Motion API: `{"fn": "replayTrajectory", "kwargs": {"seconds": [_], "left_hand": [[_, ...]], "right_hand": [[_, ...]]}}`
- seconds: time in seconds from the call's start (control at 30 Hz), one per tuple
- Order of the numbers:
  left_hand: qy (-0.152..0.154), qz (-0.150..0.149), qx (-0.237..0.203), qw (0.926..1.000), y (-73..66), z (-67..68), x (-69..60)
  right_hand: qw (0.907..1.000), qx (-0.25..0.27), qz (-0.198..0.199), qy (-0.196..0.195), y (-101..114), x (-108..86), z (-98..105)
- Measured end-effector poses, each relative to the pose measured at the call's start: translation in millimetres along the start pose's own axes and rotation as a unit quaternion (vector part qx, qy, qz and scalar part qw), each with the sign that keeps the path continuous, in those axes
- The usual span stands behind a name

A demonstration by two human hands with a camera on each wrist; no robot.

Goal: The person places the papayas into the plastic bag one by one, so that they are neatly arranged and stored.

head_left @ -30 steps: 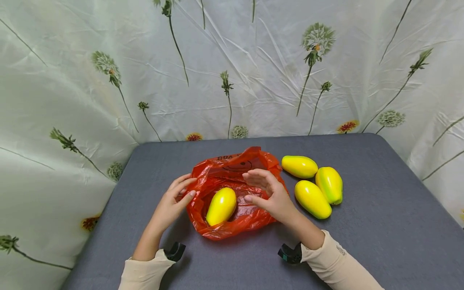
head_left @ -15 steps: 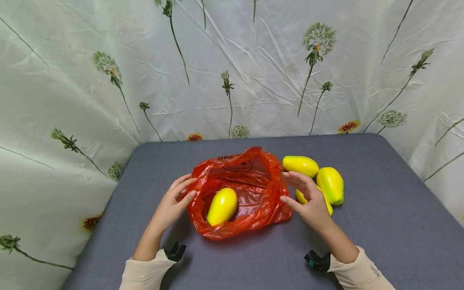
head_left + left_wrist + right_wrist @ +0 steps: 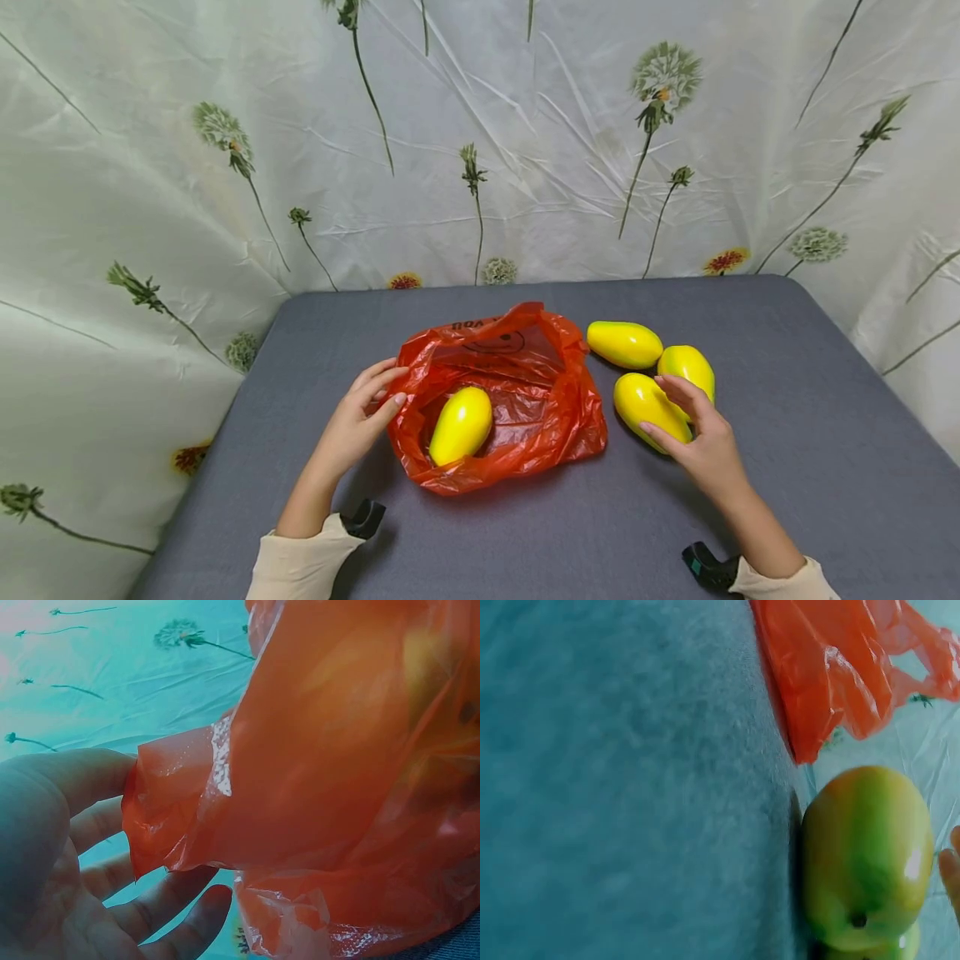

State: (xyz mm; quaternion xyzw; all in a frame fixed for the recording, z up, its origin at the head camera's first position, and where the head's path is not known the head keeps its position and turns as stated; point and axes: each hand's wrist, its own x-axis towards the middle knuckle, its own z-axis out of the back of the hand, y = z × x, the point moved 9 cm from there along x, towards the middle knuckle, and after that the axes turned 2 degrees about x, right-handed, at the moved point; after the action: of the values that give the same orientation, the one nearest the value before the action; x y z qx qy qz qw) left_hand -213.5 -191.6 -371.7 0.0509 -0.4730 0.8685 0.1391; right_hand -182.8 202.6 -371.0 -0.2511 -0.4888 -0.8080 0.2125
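Observation:
The red plastic bag (image 3: 517, 467) lies with its mouth wide, one yellow fruit (image 3: 461, 425) inside. At the bag's left rim, my left hand (image 3: 356, 425) rests with fingers apart; in the left wrist view my left hand (image 3: 67, 840) touches the red plastic (image 3: 300, 765), fingertips partly hidden behind it. My right hand (image 3: 708, 442) has thumb and fingers spread around the nearest loose yellow fruit (image 3: 641, 404); contact is unclear. The right wrist view shows a yellow-green fruit (image 3: 866, 855) beside fingertips of my right hand (image 3: 951, 866) at the edge.
Two more yellow fruits lie behind the nearest one, one farther back (image 3: 624, 344) and one at the right (image 3: 686, 369). They stand on a grey table (image 3: 480, 542), whose back edge meets a flower-patterned curtain (image 3: 555, 167).
My right hand has moved right, from above the bag's mouth to the loose fruits. The bag's right side has spread outward a little. My left hand has stayed at the rim.

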Motion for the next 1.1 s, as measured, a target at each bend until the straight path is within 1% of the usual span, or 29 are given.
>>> {"fn": "replayTrajectory", "kwargs": {"seconds": [0.03, 0.13, 0.23, 0.5, 0.67, 0.87, 1.1], "left_hand": [[0.000, 0.000, -0.002, 1.0000, 5.0, -0.4, 0.6], [0.000, -0.001, -0.001, 1.0000, 4.7, -0.3, 1.0], [-0.001, -0.001, 0.000, 1.0000, 4.5, -0.3, 1.2], [0.000, 0.001, 0.006, 1.0000, 5.9, -1.5, 1.1], [0.001, 0.001, 0.008, 1.0000, 5.4, -1.5, 0.9], [0.002, 0.003, 0.010, 0.9999, 5.5, -1.1, 0.1], [0.001, 0.005, 0.013, 0.9999, 5.5, -0.6, -0.6]], "right_hand": [[0.9999, -0.012, -0.005, 0.001, -6.9, -3.2, 1.7], [0.9985, -0.050, -0.019, 0.009, -13.7, -8.0, 5.3], [0.9968, -0.071, -0.034, 0.015, -19.2, -11.7, 7.6], [0.9910, -0.100, -0.086, 0.019, -33.3, -21.7, 10.2], [0.9880, -0.105, -0.107, 0.037, -39.3, -26.4, 8.3], [0.9847, -0.126, -0.106, 0.056, -38.6, -27.7, 2.8], [0.9850, -0.130, -0.099, 0.056, -35.7, -28.0, -0.6]]}}
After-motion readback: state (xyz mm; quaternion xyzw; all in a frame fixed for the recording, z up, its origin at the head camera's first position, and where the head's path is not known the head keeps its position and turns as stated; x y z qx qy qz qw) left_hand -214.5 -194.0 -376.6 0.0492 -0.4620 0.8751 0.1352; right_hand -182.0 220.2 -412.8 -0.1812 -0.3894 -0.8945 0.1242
